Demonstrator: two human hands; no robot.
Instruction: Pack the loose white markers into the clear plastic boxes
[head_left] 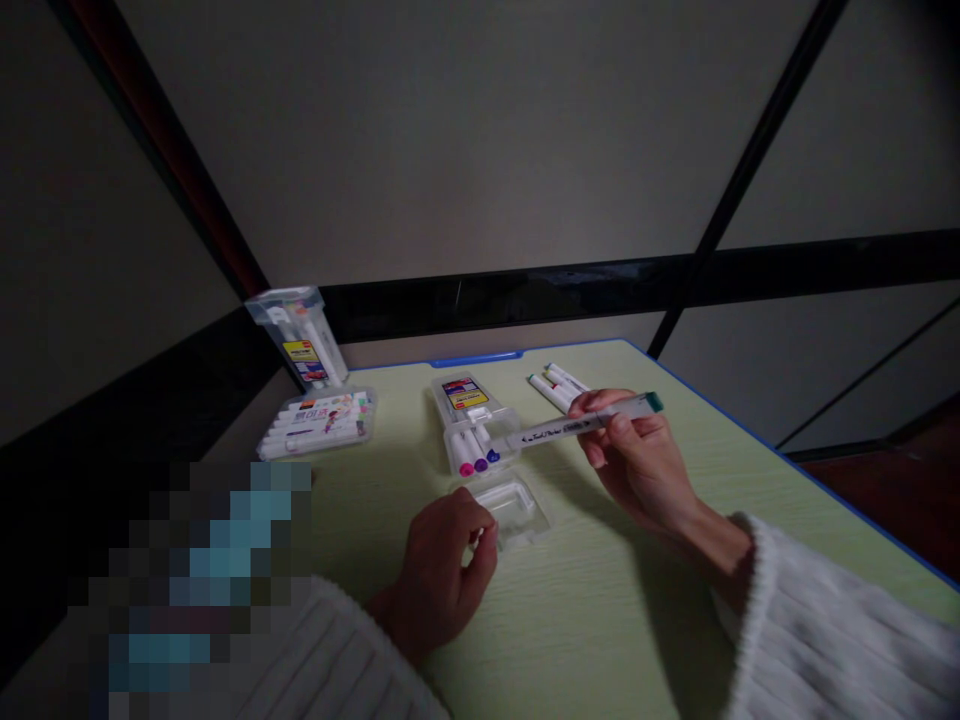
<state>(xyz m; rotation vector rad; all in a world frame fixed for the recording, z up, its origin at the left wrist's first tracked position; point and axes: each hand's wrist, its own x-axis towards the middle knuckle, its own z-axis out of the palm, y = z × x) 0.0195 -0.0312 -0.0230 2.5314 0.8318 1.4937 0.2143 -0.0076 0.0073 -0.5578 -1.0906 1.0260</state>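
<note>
My right hand [637,455] pinches a white marker pen [555,432] between thumb and fingers. Its green-capped end points right, and its other end reaches left above an open clear plastic marker case [517,418]. Inside the case lie a few white markers [471,445] with pink, purple and blue ends towards me. In front of the case is its clear lid [529,510], lying open on the table. My left hand [446,570] is closed, its curled fingers and thumb at the near left edge of that lid. Two more white markers [551,390] lie behind my right hand, partly hidden by it.
A second clear marker case [304,345] stands upright at the table's back left. Before it lies a flat pack of white markers [319,425]. The pale green table [600,630] has a blue edge, and a panelled wall [480,140] rises close behind it.
</note>
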